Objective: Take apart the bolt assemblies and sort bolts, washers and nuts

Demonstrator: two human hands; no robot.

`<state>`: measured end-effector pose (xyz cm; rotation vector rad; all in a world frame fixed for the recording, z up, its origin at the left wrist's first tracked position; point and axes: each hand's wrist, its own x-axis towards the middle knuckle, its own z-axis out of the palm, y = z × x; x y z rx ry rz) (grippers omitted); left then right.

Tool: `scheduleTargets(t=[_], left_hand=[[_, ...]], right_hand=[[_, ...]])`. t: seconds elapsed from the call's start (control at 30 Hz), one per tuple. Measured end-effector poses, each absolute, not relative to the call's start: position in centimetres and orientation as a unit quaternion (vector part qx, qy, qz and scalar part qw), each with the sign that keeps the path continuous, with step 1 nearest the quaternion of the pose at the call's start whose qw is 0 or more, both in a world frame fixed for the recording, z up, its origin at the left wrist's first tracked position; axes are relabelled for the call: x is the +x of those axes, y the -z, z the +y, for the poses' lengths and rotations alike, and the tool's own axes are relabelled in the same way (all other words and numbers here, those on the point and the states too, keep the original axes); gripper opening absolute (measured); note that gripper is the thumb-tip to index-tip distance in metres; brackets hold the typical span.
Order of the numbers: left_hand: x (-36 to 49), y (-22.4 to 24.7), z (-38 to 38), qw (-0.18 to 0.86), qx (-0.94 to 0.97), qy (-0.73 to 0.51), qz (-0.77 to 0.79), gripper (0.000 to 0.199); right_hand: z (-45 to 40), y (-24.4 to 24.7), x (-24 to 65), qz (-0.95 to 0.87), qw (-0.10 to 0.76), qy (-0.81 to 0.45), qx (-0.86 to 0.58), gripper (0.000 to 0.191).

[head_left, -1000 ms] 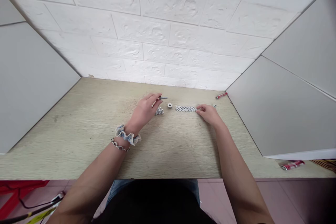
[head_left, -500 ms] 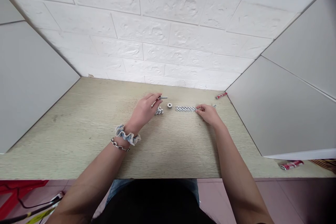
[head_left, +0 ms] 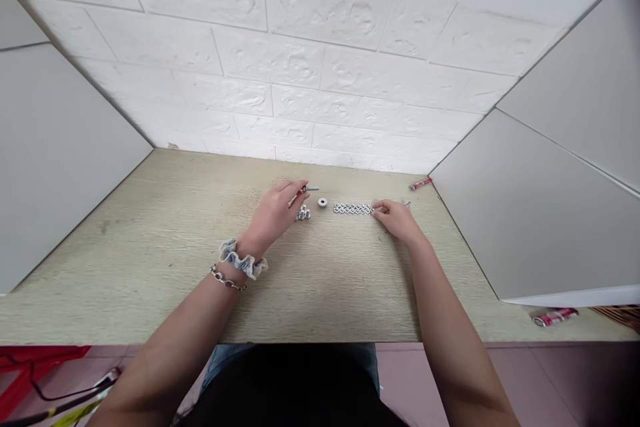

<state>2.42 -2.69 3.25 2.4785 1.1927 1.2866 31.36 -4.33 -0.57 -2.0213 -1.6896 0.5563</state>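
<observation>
My left hand [head_left: 280, 209] pinches a bolt [head_left: 313, 188] by its head end, its shank pointing right above the wooden table. Close under those fingers stands a small cluster of shiny metal pieces [head_left: 304, 213], partly covered by the hand. A round metal piece with a dark centre hole [head_left: 323, 202] sits just to the right. Beyond it, nuts [head_left: 352, 209] lie in two neat touching rows. Thumb and finger of my right hand [head_left: 395, 217] close on the nut at the rows' right end. Behind that hand, part of a thin metal piece [head_left: 408, 203] shows.
A red battery [head_left: 420, 184] lies by the back right corner, another red battery [head_left: 555, 317] near the front right edge. Grey panels [head_left: 555, 207] flank the table [head_left: 150, 260], with a white brick-pattern wall [head_left: 300, 67] behind. A woven item [head_left: 620, 315] is at far right.
Almost nothing: both hands hold their places with the bolt and the nut. The whole view has shifted very slightly.
</observation>
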Motion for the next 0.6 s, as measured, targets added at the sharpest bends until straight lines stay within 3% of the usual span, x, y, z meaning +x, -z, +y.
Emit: scheduleTargets(t=[0.13,0.27,0.37,0.47,0.6], left_hand=[[2.5,-3.1,-2.7,0.06,0.816,-0.422,0.39,0.024],[2.8,-2.9,-2.9,0.071,0.822,-0.415,0.385,0.025],[2.9,-2.9,-2.9,0.101,0.816,-0.41,0.396,0.025],[3.0,-3.1,-2.9,0.17,0.801,-0.392,0.421,0.026],[2.8,-3.8,-3.0,0.311,0.767,-0.359,0.431,0.03]], right_hand=[[-4.6,0.1,31.5,-0.596,0.254,-0.206,-0.733,0.032],[-4.5,-0.5,29.8,-0.579,0.351,-0.163,-0.718,0.032],[-4.5,-1.3,26.4,-0.59,0.413,-0.238,-0.651,0.038],[-4.8,-2.7,22.1,-0.633,0.397,-0.322,-0.582,0.041],[-5.2,-4.2,18.4,-0.655,0.423,-0.3,-0.549,0.042]])
